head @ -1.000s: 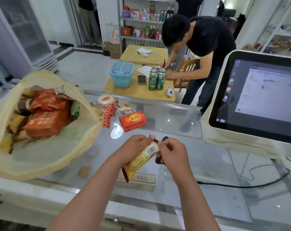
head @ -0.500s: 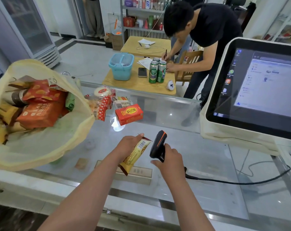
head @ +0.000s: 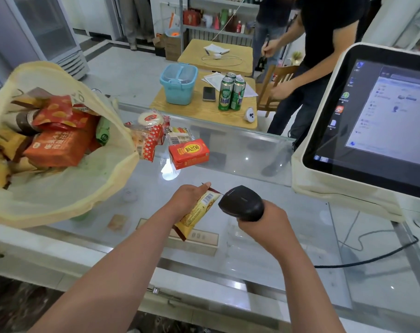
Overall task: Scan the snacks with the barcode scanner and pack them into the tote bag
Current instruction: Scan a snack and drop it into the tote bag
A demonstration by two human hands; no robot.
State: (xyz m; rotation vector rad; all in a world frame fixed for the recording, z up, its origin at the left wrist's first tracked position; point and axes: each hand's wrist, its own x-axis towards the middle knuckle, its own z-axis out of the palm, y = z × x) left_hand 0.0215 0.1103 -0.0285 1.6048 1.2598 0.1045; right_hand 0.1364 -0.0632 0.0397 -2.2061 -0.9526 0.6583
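Observation:
My left hand (head: 188, 198) grips a yellow snack bar (head: 197, 213) with its barcode facing right. My right hand (head: 267, 223) holds the black barcode scanner (head: 241, 203), whose head points at that barcode from a few centimetres away. The cream tote bag (head: 60, 188) lies open at the left on the glass counter, holding several snack packs. More snacks sit on the counter behind my hands: an orange box (head: 188, 152), a red dotted pack (head: 150, 144), a striped pack (head: 179, 135) and a round cake (head: 149, 117).
A touchscreen register (head: 372, 121) stands at the right, and the scanner's black cable (head: 372, 258) runs across the glass counter (head: 288, 236). Beyond the counter is a wooden table with cans, a phone and a blue bin; a person in black stands beside it.
My right hand has turned the scanner so its head now faces the bar's barcode. The camera tilted down and the person behind straightened up.

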